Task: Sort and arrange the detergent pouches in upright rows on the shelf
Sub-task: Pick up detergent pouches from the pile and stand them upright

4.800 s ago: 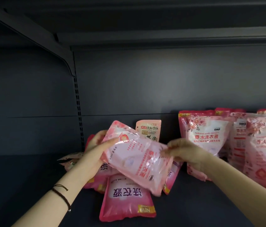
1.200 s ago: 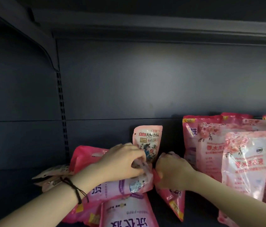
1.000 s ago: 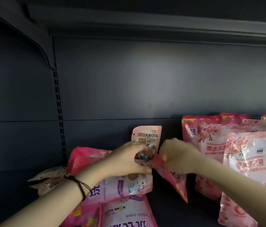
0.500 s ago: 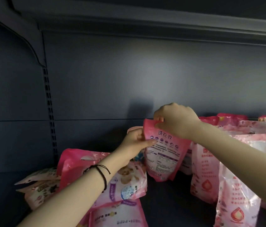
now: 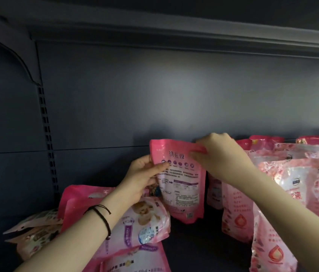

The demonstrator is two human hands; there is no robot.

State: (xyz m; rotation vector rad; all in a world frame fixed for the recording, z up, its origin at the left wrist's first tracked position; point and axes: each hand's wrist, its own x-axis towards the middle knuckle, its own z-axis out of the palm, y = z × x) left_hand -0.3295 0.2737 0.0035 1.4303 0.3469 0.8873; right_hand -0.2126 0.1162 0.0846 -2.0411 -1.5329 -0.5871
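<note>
A pink detergent pouch stands upright near the shelf's back wall, its printed back facing me. My left hand grips its left edge and my right hand pinches its top right corner. To the right stand upright rows of pink rose-print pouches. Left of the held pouch lies a loose heap of pouches, with a flat one at the bottom edge.
Beige flat pouches lie at the far left of the heap. The dark shelf floor shows between heap and rows. A slotted upright rail runs down the back wall, and the upper shelf hangs overhead.
Both hands pulled a pink pouch out of the heap, raised it and turned it upright. It now stands a little lower and further left, hiding the small floral pouch behind.
</note>
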